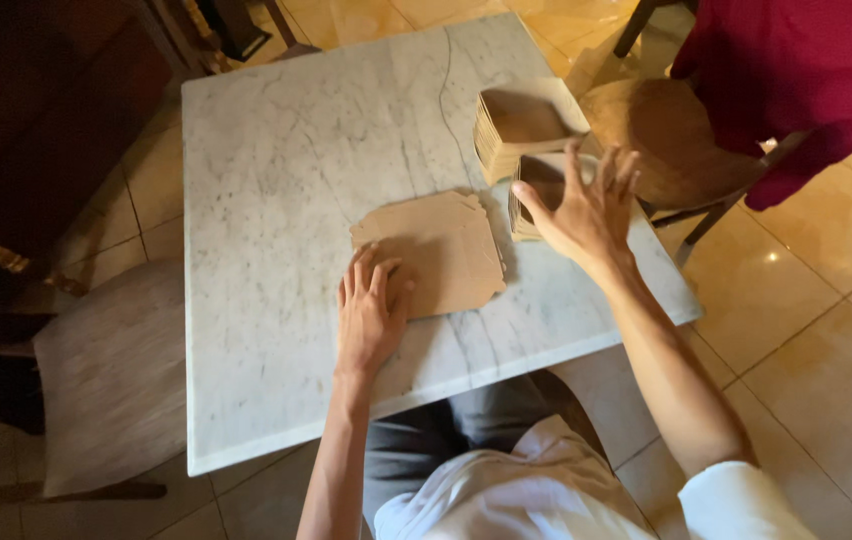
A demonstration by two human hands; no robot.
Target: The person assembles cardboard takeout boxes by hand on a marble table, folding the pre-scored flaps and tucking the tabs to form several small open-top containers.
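Observation:
A flat brown cardboard blank (441,250) lies in the middle of the white marble table (286,170). My left hand (370,310) rests flat on the blank's near-left corner, fingers together. My right hand (586,205) hovers with fingers spread over a stack of folded brown cardboard boxes (528,205) at the table's right edge; it holds nothing that I can see. A second stack of the same boxes (521,125) stands just behind the first.
A round wooden chair seat (666,135) stands past the table's right edge, with another person in a dark red garment (796,70) beside it. A padded chair (111,370) sits to the left. Tiled floor surrounds the table.

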